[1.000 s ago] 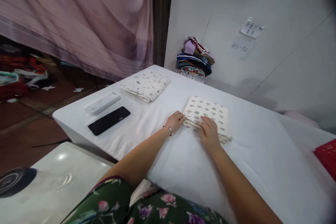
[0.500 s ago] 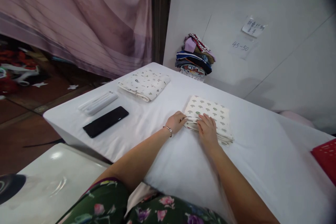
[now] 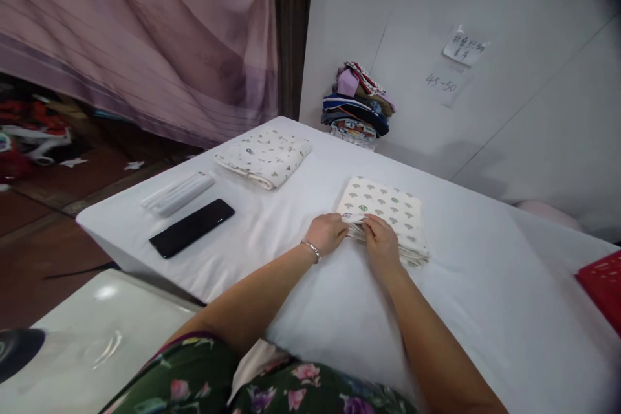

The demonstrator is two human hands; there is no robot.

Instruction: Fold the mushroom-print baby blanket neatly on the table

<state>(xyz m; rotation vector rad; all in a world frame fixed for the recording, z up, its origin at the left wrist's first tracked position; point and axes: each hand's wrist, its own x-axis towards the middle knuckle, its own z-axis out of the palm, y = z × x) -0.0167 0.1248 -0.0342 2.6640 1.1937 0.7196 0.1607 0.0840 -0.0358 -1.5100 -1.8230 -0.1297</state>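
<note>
A folded cream cloth (image 3: 383, 204) with a grey-green mushroom-like print lies on the white-covered table in front of me. My left hand (image 3: 327, 234) pinches its near left corner, with a bracelet on the wrist. Close beside it, my right hand (image 3: 381, 242) is closed on the near edge of the same cloth, thumb and fingers pressed together. The layers along that edge show between and beside the hands. Farther left on the table rests a second folded cloth (image 3: 264, 156), white with small scattered prints, touched by neither hand.
A black phone (image 3: 193, 228) and a clear-wrapped white packet (image 3: 177, 194) lie on the table's left part. Behind the table is a stack of folded clothes (image 3: 358, 107) by the wall. A red basket (image 3: 601, 288) stands at the right edge, a glossy white surface (image 3: 111, 336) at lower left.
My right fingers have gone from lying over the cloth's top to pinching its near edge. My left hand has shifted slightly nearer to me, still at the corner.
</note>
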